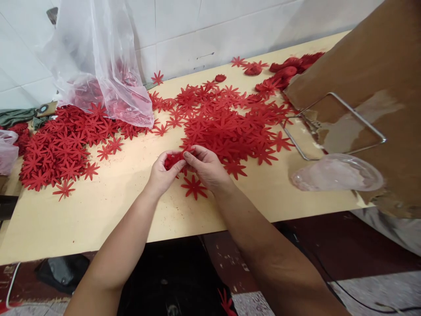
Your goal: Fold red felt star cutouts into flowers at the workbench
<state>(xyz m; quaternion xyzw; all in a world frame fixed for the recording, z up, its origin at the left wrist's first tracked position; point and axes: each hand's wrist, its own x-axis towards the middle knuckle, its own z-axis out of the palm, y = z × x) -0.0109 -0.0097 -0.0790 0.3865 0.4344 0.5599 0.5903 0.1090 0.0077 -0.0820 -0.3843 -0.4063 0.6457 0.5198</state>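
Note:
Red flower-shaped cutouts [173,159] are pinched between my two hands, just above the table. My left hand [164,171] curls round them with its thumb along the near side. Thumb and fingertips of my right hand [207,166] close on the same cutouts from the other side. How many I hold cannot be made out. One loose red cutout [194,187] lies flat on the table below my right hand. Right behind my hands spreads a large heap of red cutouts [223,127].
Another heap of red cutouts [62,145] lies left, under a clear plastic bag [108,66]. At right, a cardboard box [365,87] stands by a bent metal wire frame [358,116] and a clear plastic container [338,173]. Stacked red pieces [286,72] lie at the back, near the white wall.

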